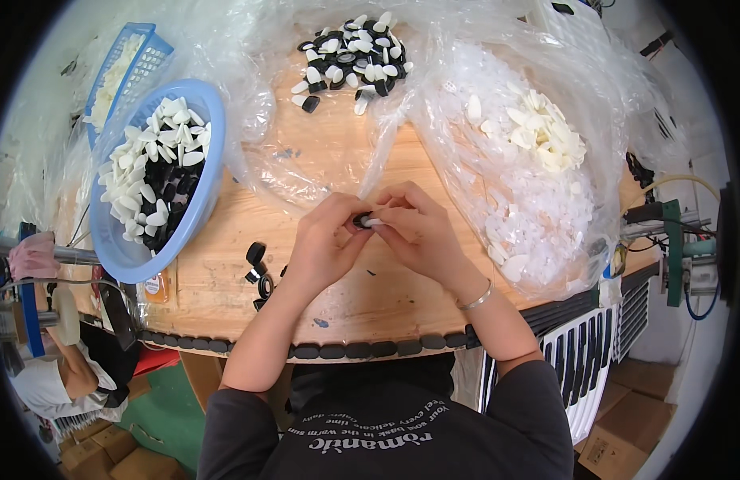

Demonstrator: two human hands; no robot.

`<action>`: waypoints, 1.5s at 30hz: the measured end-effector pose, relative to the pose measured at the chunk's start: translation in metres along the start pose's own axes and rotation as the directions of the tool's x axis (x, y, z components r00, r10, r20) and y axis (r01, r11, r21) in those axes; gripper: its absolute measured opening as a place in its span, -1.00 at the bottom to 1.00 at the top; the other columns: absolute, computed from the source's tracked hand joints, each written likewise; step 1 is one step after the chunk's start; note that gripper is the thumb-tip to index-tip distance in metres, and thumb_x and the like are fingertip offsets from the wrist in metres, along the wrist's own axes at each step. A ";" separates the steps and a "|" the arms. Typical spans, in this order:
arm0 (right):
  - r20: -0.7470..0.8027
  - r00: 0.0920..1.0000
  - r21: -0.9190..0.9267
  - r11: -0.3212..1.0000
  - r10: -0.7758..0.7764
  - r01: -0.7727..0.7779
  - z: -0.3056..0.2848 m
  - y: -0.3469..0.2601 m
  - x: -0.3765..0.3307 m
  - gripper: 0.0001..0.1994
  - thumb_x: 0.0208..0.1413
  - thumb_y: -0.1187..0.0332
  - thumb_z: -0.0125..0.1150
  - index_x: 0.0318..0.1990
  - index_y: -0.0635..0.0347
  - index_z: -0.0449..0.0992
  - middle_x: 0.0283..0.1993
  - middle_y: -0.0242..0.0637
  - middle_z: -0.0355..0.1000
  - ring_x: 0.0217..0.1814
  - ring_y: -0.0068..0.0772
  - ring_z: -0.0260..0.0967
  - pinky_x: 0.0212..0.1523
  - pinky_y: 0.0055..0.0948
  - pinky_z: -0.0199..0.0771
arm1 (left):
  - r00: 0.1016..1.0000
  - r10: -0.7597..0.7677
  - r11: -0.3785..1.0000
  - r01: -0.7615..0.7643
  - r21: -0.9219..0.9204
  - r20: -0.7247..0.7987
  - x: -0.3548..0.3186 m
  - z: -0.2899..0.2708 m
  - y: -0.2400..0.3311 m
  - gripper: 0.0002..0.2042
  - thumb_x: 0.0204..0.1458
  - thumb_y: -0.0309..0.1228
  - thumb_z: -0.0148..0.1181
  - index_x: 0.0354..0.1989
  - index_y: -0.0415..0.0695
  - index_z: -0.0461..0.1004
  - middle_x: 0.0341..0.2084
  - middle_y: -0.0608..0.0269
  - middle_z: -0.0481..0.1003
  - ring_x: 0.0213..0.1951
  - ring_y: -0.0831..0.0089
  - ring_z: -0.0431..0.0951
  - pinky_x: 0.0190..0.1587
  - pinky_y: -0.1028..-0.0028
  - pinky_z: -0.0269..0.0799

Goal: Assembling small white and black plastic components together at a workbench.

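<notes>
Inwardly angled left hand [325, 236], right hand [418, 232] pinch piece [360, 219].

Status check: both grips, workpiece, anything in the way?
Left grip on small black part; right grip pinching white oval piece at it. Clear plastic sheeting just beyond both; loose black parts by left forearm.

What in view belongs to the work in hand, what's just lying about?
Likely in use:
small round black piece and white piece, between left hand and right hand
heap of black and white pieces
blue oval plastic basin of similar pieces
clear plastic bag of white pieces

Probably lying about:
orange rectangular packet
brown cardboard boxes, lower right
</notes>
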State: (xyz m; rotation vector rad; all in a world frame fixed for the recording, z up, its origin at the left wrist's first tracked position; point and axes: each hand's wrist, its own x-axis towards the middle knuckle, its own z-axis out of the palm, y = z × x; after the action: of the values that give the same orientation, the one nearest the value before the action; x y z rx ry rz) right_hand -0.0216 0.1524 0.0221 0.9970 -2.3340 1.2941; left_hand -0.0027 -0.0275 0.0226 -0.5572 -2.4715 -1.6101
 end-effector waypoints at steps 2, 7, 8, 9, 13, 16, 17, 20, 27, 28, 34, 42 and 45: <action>-0.032 0.997 0.220 0.973 0.075 -0.066 0.005 0.006 -0.003 -0.78 -0.13 0.62 0.31 -0.26 0.25 0.53 -0.18 -0.19 0.44 -0.31 -0.39 0.41 -0.34 -0.50 0.43 | 0.999 -0.017 0.999 0.016 -0.049 -0.036 -0.002 0.004 -0.004 -0.70 -0.18 -0.76 0.23 -0.22 -0.26 0.45 -0.31 0.20 0.49 -0.31 0.50 0.52 -0.24 0.56 0.47; 0.161 0.915 0.506 0.765 0.370 -0.398 0.001 0.006 -0.007 -0.82 0.05 0.55 0.21 -0.16 0.29 0.52 -0.12 -0.25 0.45 -0.20 -0.52 0.42 -0.19 -0.56 0.45 | 0.989 -0.092 0.970 0.063 -0.233 -0.113 -0.004 0.012 -0.008 -0.71 -0.14 -0.81 0.20 -0.22 -0.29 0.43 -0.24 0.20 0.48 -0.21 0.50 0.52 -0.15 0.54 0.46; 0.307 0.782 0.606 0.522 0.542 -0.600 0.000 0.004 -0.009 -0.81 0.11 0.53 0.17 -0.11 0.31 0.50 -0.11 -0.26 0.45 -0.15 -0.54 0.43 -0.13 -0.57 0.44 | 0.986 -0.099 0.914 0.037 -0.403 -0.134 -0.002 0.015 -0.005 -0.73 -0.12 -0.82 0.17 -0.23 -0.30 0.43 -0.21 0.18 0.47 -0.19 0.49 0.51 -0.13 0.53 0.46; 0.307 0.784 0.606 0.524 0.540 -0.598 0.002 0.005 -0.009 -0.81 0.11 0.53 0.17 -0.11 0.31 0.50 -0.11 -0.26 0.45 -0.15 -0.54 0.43 -0.13 -0.57 0.44 | 0.983 -0.108 0.829 0.005 -0.559 -0.151 -0.001 0.016 -0.003 -0.75 -0.10 -0.83 0.15 -0.25 -0.30 0.44 -0.18 0.16 0.46 -0.17 0.47 0.50 -0.12 0.53 0.45; 0.169 0.880 0.766 0.503 0.444 -0.401 0.013 0.008 -0.011 -0.79 0.17 0.50 0.12 -0.06 0.38 0.45 -0.13 -0.30 0.44 -0.13 -0.59 0.41 -0.11 -0.60 0.44 | 0.984 -0.047 0.876 -0.042 -0.481 -0.172 -0.002 0.017 -0.010 -0.78 -0.08 -0.83 0.11 -0.26 -0.33 0.44 -0.14 0.11 0.43 -0.16 0.47 0.48 -0.12 0.53 0.45; 0.135 0.899 0.774 0.522 0.417 -0.358 0.016 0.005 -0.010 -0.78 0.16 0.53 0.11 -0.05 0.38 0.44 -0.13 -0.32 0.43 -0.15 -0.60 0.40 -0.12 -0.62 0.44 | 0.980 -0.020 0.911 -0.064 -0.409 -0.197 -0.003 0.016 -0.011 -0.81 -0.05 -0.82 0.09 -0.27 -0.34 0.45 -0.15 0.09 0.43 -0.19 0.48 0.48 -0.13 0.56 0.44; 0.120 0.903 0.766 0.540 0.413 -0.348 0.016 0.004 -0.010 -0.78 0.16 0.54 0.10 -0.04 0.37 0.44 -0.12 -0.33 0.43 -0.16 -0.60 0.40 -0.13 -0.64 0.44 | 0.982 -0.029 0.917 -0.048 -0.395 -0.187 -0.004 0.015 -0.010 -0.82 -0.04 -0.81 0.08 -0.27 -0.33 0.44 -0.15 0.10 0.43 -0.18 0.48 0.47 -0.12 0.55 0.43; 0.162 0.897 0.613 0.671 0.411 -0.418 0.012 0.006 -0.014 -0.77 0.14 0.57 0.11 -0.03 0.35 0.43 -0.13 -0.34 0.42 -0.15 -0.61 0.39 -0.15 -0.68 0.42 | 0.982 0.022 0.954 -0.078 -0.291 -0.189 -0.005 0.013 -0.011 -0.83 -0.03 -0.79 0.06 -0.30 -0.30 0.43 -0.17 0.14 0.40 -0.16 0.48 0.44 -0.10 0.55 0.38; -0.110 0.904 0.667 0.705 0.414 -0.242 0.021 -0.003 -0.013 -0.73 0.09 0.61 0.15 -0.04 0.29 0.34 -0.12 -0.31 0.44 -0.16 -0.66 0.38 -0.20 -0.72 0.40 | 0.968 -0.013 0.942 -0.073 -0.329 -0.251 0.000 0.018 -0.009 -0.88 -0.04 -0.73 0.08 -0.36 -0.27 0.37 -0.30 0.19 0.40 -0.36 0.54 0.37 -0.24 0.60 0.31; -0.148 0.898 0.693 0.691 0.415 -0.205 0.020 -0.004 -0.010 -0.70 0.08 0.62 0.16 -0.03 0.27 0.31 -0.11 -0.30 0.44 -0.16 -0.66 0.38 -0.19 -0.72 0.39 | 0.968 -0.011 0.942 -0.074 -0.326 -0.251 -0.001 0.017 -0.009 -0.88 -0.04 -0.73 0.08 -0.36 -0.27 0.37 -0.30 0.19 0.40 -0.36 0.54 0.37 -0.24 0.60 0.31; -0.124 0.893 0.737 0.643 0.432 -0.209 0.017 -0.002 -0.005 -0.60 0.06 0.63 0.18 0.06 0.24 0.24 -0.14 -0.30 0.44 -0.12 -0.62 0.38 -0.13 -0.64 0.39 | 0.973 -0.029 0.928 -0.058 -0.367 -0.228 0.002 0.014 -0.014 -0.87 -0.01 -0.70 0.09 -0.28 -0.28 0.38 -0.26 0.19 0.39 -0.32 0.56 0.37 -0.25 0.62 0.29; 0.044 0.900 0.531 0.753 0.435 -0.390 0.006 0.016 -0.007 -0.60 0.05 0.60 0.21 0.07 0.25 0.31 -0.19 -0.36 0.46 -0.22 -0.68 0.36 -0.17 -0.65 0.39 | 0.970 0.041 0.987 -0.002 0.160 -0.238 0.056 -0.011 -0.040 -0.76 0.02 -0.55 0.06 -0.11 -0.29 0.39 -0.26 0.01 0.45 -0.22 0.20 0.47 -0.17 0.29 0.38; 0.006 0.921 0.493 0.800 0.389 -0.341 0.005 0.016 -0.008 -0.63 0.03 0.58 0.23 0.02 0.26 0.36 -0.19 -0.35 0.47 -0.27 -0.67 0.36 -0.22 -0.64 0.40 | 0.983 0.148 0.887 -0.083 0.454 -0.108 0.115 -0.026 -0.078 -0.73 -0.01 -0.54 0.02 -0.09 -0.23 0.40 -0.20 -0.05 0.44 -0.14 0.05 0.45 -0.07 0.16 0.36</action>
State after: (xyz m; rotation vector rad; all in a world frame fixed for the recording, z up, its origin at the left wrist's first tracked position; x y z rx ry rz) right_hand -0.0269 0.1570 0.0046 0.5855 -2.2416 2.1112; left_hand -0.1400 -0.0524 0.0029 -0.4893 -2.5249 -0.9451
